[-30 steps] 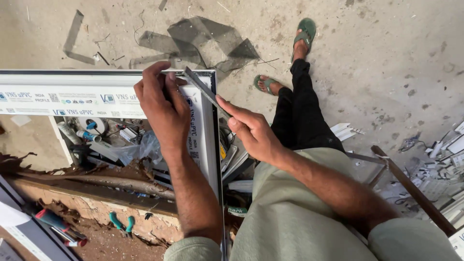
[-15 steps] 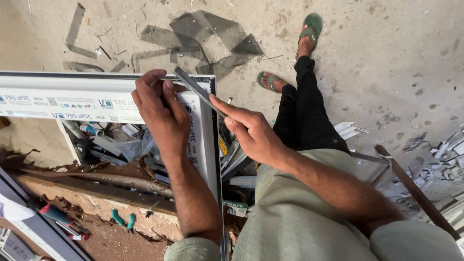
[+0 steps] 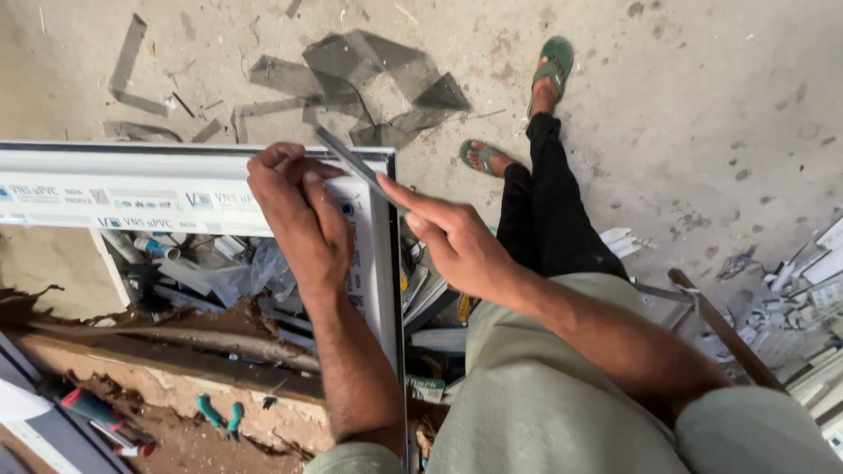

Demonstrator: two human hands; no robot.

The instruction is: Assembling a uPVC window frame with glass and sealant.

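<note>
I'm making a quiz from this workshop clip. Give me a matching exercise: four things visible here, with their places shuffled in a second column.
1. left hand
2. right hand
3. grey glass shards
4. green-handled pliers

a. on the concrete floor, beyond the frame
b. on the white frame's corner
c. on the brown bench, below the frame
d. holding a thin dark strip

Pairs: 1-b, 2-d, 3-a, 4-c
</note>
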